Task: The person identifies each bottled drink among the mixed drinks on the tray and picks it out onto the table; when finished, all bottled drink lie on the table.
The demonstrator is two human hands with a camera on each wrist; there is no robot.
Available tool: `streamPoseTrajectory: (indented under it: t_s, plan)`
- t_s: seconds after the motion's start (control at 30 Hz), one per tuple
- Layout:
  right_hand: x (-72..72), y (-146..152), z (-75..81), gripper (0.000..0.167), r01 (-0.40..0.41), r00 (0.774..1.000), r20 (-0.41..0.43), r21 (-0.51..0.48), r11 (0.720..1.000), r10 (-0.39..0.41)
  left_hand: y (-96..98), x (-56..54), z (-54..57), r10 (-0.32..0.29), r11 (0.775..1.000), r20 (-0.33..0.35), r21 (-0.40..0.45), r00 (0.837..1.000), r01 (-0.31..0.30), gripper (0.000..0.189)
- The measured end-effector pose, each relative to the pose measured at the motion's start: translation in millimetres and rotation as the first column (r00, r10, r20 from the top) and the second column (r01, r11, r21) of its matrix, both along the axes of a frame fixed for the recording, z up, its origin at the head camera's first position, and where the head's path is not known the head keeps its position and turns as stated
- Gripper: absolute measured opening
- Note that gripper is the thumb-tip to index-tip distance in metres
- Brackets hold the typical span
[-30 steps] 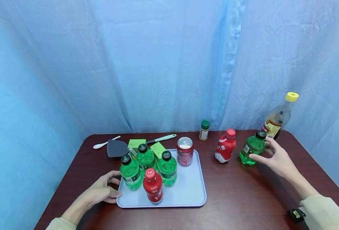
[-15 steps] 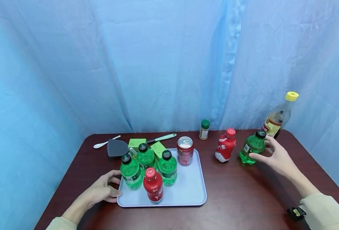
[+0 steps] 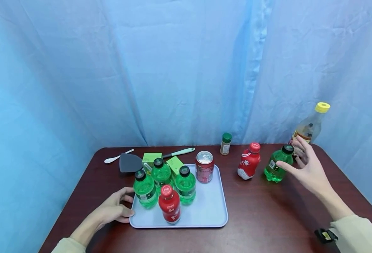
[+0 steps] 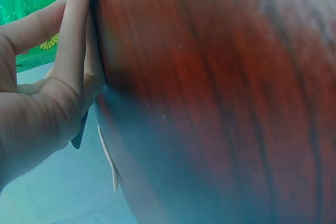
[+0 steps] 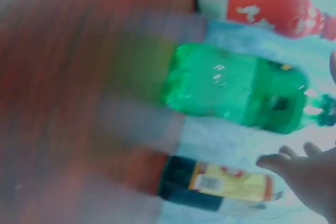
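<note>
My left hand (image 3: 114, 207) grips the left edge of a pale lavender tray (image 3: 205, 216), its thumb at the rim. On the tray stand several green soda bottles (image 3: 185, 186) with black caps, a red bottle (image 3: 170, 207), a red drink can (image 3: 204, 168) and green boxes (image 3: 174, 165) partly hidden behind the bottles. My right hand (image 3: 312, 170) is spread beside another green bottle (image 3: 275, 168) upright on the table, fingers apart from it. In the right wrist view, a gap shows between my fingertips (image 5: 270, 161) and that green bottle (image 5: 236, 87).
A second red bottle (image 3: 249, 163) stands left of the lone green one. A tall yellow-capped bottle (image 3: 309, 128) is behind my right hand. A green-capped spice jar (image 3: 225, 144), a grey-headed spatula (image 3: 130, 163) and a white spoon (image 3: 113, 159) are along the back edge.
My right hand has let go of the green bottle and drawn back a little to the right, its fingers spreading. The left hand keeps its place at the tray.
</note>
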State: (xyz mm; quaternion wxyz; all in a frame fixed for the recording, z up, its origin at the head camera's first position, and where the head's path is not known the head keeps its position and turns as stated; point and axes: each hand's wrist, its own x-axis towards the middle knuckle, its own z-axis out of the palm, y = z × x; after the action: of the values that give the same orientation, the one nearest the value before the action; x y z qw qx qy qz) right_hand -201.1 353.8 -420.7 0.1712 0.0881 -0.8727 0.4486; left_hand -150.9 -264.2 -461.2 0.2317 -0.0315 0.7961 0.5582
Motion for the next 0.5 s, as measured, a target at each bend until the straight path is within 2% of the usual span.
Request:
streamPoseTrajectory:
  t_s: [0.13,0.23,0.33,0.47,0.5]
  plan:
    - [8.3,-15,13.6,0.103,0.009,0.993,-0.114,-0.038,0.999,-0.014,0.1,0.1,0.3,-0.001,1.000,-0.001,0.002,1.000,0.001,0.079]
    - [19.6,-35,30.9,0.106,-0.032,0.976,-0.219,-0.071,0.997,0.016,0.0,-0.5,0.1,0.000,1.000,0.000,0.007,1.000,0.000,0.079]
    - [32.9,-60,49.5,0.105,-0.144,0.935,-0.341,-0.108,0.984,0.099,0.2,-0.7,-0.2,0.002,1.000,0.000,0.006,1.000,-0.002,0.079]
    - [47.4,-92,64.2,0.097,-0.359,0.859,-0.449,-0.184,0.915,0.247,0.4,-0.6,0.2,0.000,1.000,0.000,0.009,1.000,0.000,0.079]
    - [50.3,-99,65.7,0.097,-0.393,0.851,-0.448,-0.200,0.898,0.273,0.4,-0.6,0.3,-0.001,1.000,0.000,0.011,1.000,0.001,0.079]
